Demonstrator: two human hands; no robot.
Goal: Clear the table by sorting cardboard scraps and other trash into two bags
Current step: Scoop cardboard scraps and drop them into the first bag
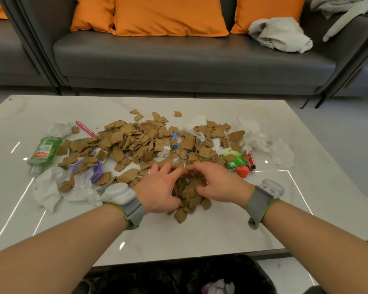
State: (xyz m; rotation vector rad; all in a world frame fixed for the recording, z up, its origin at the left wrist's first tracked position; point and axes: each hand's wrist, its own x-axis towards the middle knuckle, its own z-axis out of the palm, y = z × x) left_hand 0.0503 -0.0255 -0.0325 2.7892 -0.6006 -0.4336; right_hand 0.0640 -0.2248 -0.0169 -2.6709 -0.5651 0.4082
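room: living room; dark grey sofa point(189, 54) behind the table, three orange cushions point(170, 15) along its back, a crumpled pale garment point(280, 35) on the seat at right.
surface: glossy white marble-look coffee table point(179, 236); near strip bare, strong light reflections.
bags: a black bag point(157, 276) hangs below the near table edge with white waste showing inside; only one opening is clearly told apart, a second cannot be confirmed.
main litter: cardboard scraps point(132, 143) spread across the table's middle, mixed with white tissues point(253, 134).
other trash: green plastic bottle point(45, 150) lying at left; purple ring-shaped item point(96, 168) part-buried; pink pen point(85, 128) at far left; green packet point(234, 160) and small red item point(242, 171) at right; blue-edged piece point(175, 141) mid-heap.
gathered pile: a small heap of scraps point(189, 194) sits between the hands, near the front of the litter.
left hand: left hand point(159, 187) fingers spread and curved, palm down, cupping the heap's left side.
right hand: right hand point(219, 183) fingers curled inward on the heap's right side; both touch the scraps, neither is closed round them.
step judged: raking cardboard into one handful for the bag.
advice: close both palms under the heap before lifting; loose edge pieces near the wrists are likely to drop; keep tissues out of the handful.
progress judged: early; most litter remains.
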